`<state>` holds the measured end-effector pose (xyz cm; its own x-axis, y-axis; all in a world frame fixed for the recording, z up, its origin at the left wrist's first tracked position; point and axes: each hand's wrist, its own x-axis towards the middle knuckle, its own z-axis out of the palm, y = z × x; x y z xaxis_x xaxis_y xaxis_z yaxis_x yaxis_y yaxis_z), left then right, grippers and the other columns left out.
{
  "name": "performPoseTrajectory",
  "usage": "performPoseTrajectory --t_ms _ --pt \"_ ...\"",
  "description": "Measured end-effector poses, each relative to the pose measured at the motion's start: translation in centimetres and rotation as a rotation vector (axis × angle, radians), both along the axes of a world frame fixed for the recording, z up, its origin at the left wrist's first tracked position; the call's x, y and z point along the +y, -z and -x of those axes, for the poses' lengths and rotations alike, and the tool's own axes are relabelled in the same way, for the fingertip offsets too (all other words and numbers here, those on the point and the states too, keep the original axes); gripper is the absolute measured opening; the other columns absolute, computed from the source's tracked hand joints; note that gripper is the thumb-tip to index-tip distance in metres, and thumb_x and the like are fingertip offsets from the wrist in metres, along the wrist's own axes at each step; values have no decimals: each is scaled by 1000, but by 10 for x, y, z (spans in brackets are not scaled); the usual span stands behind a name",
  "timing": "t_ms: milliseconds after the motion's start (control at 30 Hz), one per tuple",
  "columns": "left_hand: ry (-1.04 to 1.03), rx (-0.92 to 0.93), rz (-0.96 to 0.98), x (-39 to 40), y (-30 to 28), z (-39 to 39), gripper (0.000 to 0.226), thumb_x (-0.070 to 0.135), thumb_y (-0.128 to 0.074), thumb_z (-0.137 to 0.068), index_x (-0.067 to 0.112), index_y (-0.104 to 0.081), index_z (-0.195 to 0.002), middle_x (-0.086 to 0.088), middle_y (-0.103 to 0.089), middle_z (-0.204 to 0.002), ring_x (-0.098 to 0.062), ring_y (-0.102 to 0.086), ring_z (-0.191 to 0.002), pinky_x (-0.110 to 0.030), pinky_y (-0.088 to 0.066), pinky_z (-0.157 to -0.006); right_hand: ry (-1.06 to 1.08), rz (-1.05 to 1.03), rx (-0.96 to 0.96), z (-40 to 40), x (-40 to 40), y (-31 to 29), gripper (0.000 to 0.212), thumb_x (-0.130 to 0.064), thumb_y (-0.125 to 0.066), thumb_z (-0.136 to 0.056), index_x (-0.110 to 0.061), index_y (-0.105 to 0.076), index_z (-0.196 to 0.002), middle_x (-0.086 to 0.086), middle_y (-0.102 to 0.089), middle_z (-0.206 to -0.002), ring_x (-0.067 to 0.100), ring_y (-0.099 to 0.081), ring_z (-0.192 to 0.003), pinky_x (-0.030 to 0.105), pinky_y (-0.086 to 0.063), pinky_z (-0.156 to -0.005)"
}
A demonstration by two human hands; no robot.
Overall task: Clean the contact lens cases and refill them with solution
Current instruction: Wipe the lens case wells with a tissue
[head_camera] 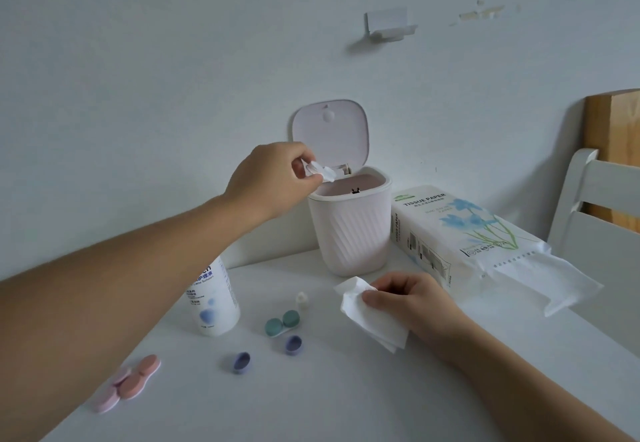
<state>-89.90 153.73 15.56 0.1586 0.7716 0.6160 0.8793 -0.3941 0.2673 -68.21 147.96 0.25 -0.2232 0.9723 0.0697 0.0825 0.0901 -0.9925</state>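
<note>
**Inspector:** While the left hand (pixel 273 178) pinches a small white wad (pixel 320 170) over the open mouth of the desk bin (pixel 349 230), the drop is not yet made. The wad sits at the near rim, not over the middle. Released there, it could catch the edge and fall to the worktop (pixel 346 389).

**Assistant:** And the other hand?

**Inspector:** The right hand (pixel 412 298) has its fingers curled round a folded tissue (pixel 370 317), which rests on the worktop just in front of the bin. Both hands are therefore occupied; neither is free to steady anything.

**Assistant:** Where do the cases stand?

**Inspector:** A green case (pixel 282 323) lies between the solution bottle (pixel 213 298) and the folded tissue. Two purple pieces (pixel 241 362), apparently caps or cups, lie apart in front of it, their hollows showing. A pink case (pixel 130 384) lies at the near left, directly below the outstretched left forearm.

**Assistant:** Risks?

**Inspector:** Three, in my judgement. First, the forearm passes close above the bottle; lowering the arm carelessly on the way back could knock it over onto the cases. Second, the bottle's small white cap (pixel 302 299) appears to stand loose beside the green case, so a toppled bottle would spill. Third, the open purple pieces are exposed; a dropped wad or a trailing tissue edge could foul them before refilling.

**Assistant:** The bin lid (pixel 330 131)?

**Inspector:** Upright against the wall. I cannot tell whether it is latched.
</note>
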Motion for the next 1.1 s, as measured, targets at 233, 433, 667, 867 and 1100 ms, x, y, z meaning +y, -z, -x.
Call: performPoseTrajectory --t_ms 233,433,667,867,1100 --pt "162 -580 198 -79 57 29 16 20 -81 -78 30 -69 -84 6 -73 -68 -6 -53 -54 -16 -44 -56 24 4 -6 4 -3 2 14 -16 -77 -86 -15 -77 -73 2 -72 -67 11 -61 -55 23 -47 -48" --pt "189 -805 356 -135 114 61 19 27 -75 -70 29 -67 -87 -8 -77 -78 -25 -58 -64 -27 -46 -62 4 11 61 5 -6 -3 8 -13 -74 -88 -9 -78 -81 10 -75 -77 17 -64 -62 24 -49 -52" --pt "320 -877 382 -140 147 74 32 36 -83 -66 23 -71 -93 -7 -70 -73 -18 -55 -64 -35 -45 -59 -182 -79 96 35 -11 -44 15 -26 -83 -72 -14 -74 -72 6 -71 -71 14 -65 -60 20 -50 -52" --pt "314 -762 347 -142 154 69 30 47 -78 -71 39 -71 -99 8 -72 -85 -15 -61 -73 -25 -51 -69 -260 -77 78 73 -13 -38 17 -29 -76 -76 -12 -71 -77 7 -67 -73 16 -61 -63 24 -48 -53" --pt "294 -685 329 -141 154 67 30 27 -74 -80 41 -69 -106 12 -68 -86 -9 -60 -72 -27 -53 -73 -420 -15 133 77 -18 -12 24 -36 -82 -76 -17 -70 -84 5 -67 -78 15 -63 -65 24 -51 -57"
